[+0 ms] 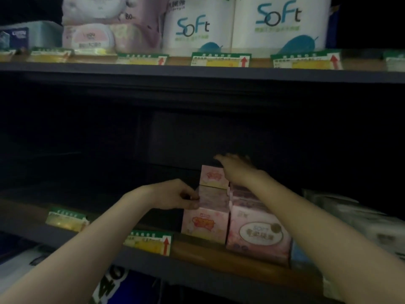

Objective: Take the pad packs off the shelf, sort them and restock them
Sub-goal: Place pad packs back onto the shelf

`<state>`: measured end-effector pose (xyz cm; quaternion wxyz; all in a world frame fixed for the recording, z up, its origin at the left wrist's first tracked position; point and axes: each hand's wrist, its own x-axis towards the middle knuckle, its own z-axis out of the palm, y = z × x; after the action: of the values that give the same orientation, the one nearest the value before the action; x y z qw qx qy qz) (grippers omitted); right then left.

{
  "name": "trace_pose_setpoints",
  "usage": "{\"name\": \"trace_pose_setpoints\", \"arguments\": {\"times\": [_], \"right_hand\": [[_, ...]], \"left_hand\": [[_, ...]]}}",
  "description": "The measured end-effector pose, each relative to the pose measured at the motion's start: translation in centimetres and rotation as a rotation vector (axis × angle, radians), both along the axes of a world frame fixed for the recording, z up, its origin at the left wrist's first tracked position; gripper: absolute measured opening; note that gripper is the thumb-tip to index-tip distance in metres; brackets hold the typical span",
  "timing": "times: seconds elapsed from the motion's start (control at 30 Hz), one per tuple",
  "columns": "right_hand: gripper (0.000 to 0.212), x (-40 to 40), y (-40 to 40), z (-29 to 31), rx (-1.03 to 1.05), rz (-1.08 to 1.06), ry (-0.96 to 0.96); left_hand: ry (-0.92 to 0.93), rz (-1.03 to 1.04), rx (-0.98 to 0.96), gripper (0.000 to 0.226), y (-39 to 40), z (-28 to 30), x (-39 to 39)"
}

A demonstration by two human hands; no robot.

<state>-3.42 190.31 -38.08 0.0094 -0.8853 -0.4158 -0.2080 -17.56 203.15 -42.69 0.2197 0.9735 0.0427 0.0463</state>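
We are restocking: our left hand [175,195] pinches the middle pack [213,197], our right hand [235,170] lies loosely on the top pack [211,176]. Next, square the stack.

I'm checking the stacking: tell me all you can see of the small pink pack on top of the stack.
The top small pink pack is a boxy, pale pink pack in what looks like glossy wrap, with a blurred red-pink motif on its front. It sits upright, square on a second pink pack, deep on the dark middle shelf. The right hand rests against its upper right edge, fingers reaching over behind it. The left hand pinches the pack beneath, not this one. Any print is unreadable.
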Motion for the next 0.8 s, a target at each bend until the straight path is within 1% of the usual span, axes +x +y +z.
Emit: {"name": "trace_pose_setpoints", "arguments": {"times": [0.07,0.1,0.17,0.23,0.33,0.43,0.47,0.5,0.6,0.67,0.73,0.8], "right_hand": [[0.05,-1.7,-1.8,0.4,-0.012,0.026,-0.02],[0.044,-2.7,-3.0,0.6,-0.016,0.038,-0.019],[0.037,-4.5,-5.6,0.6,-0.015,0.067,-0.009],[0.038,-6.1,-8.0,0.2,0.02,0.081,-0.009],[0.039,-8.0,-11.4,-1.7,0.123,0.114,-0.019],[0.03,-10.5,-14.6,-5.0,0.285,0.273,-0.069],[0.027,-11.5,-15.6,-6.3,0.317,0.331,-0.059],[0.025,-12.4,-16.5,-7.9,0.307,0.377,-0.031],[0.024,-14.4,-18.9,-13.8,0.174,0.439,0.079],[0.026,-14.9,-20.2,-18.8,0.052,0.412,0.201],[0.026,-14.5,-21.1,-24.7,-0.054,0.35,0.373],[0.027,-14.1,-21.8,-30.6,-0.211,0.317,0.497]], "left_hand": [[-0.144,0.001,-0.014,0.039,-0.7,-0.2,-0.3],[-0.246,0.002,-0.046,0.034,-1.3,-0.3,-0.6],[-0.501,0.031,-0.123,0.03,-3.1,-0.8,-1.0],[-0.723,0.054,-0.133,0.022,-5.4,-1.5,-1.4],[-0.929,0.024,-0.029,0.019,-8.2,-3.8,-1.6],[-1.101,-0.043,0.161,0.018,-10.3,-6.9,-3.1],[-1.117,-0.072,0.211,0.018,-10.9,-8.2,-3.8],[-1.099,-0.113,0.259,0.017,-11.4,-9.7,-4.7],[-0.93,-0.225,0.389,0.016,-12.9,-15.5,-6.7],[-0.741,-0.253,0.408,0.02,-13.7,-20.2,-8.0],[-0.545,-0.243,0.359,0.023,-14.4,-25.0,-9.2],[-0.404,-0.242,0.353,0.025,-15.2,-29.7,-10.6]]}}
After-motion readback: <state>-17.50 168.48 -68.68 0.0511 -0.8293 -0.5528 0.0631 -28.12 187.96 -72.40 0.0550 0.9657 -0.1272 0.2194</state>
